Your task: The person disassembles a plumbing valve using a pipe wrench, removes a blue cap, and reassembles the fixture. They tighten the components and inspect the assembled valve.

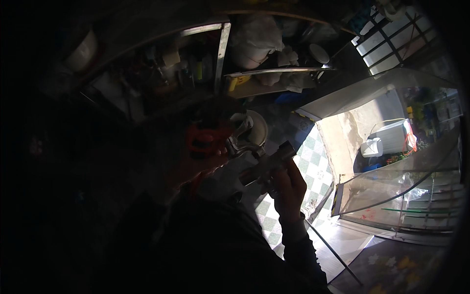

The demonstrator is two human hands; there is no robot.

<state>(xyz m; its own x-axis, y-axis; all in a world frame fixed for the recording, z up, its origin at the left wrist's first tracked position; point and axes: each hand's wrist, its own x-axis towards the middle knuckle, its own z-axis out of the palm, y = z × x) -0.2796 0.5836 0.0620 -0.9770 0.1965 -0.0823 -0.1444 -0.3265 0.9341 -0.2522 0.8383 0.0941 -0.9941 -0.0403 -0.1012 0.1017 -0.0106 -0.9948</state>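
The scene is very dark. My right hand (289, 188) is closed around a short grey metal fitting (268, 164) held up in front of me. My left hand (192, 169), dim and reddish in the shadow, grips a red pipe wrench (204, 141). The wrench's silver jaws (240, 139) sit against the upper end of the fitting. A round pale part (257, 128) shows just behind the jaws. My dark sleeves fill the lower middle of the picture.
Shelves with bottles and small containers (183, 68) and a white bag (254, 44) stand above. A curved glass display case (391, 191) is at the right, a white canister (387, 139) beyond it. A thin metal rod (333, 250) lies over green-and-white checked floor tiles (313, 169).
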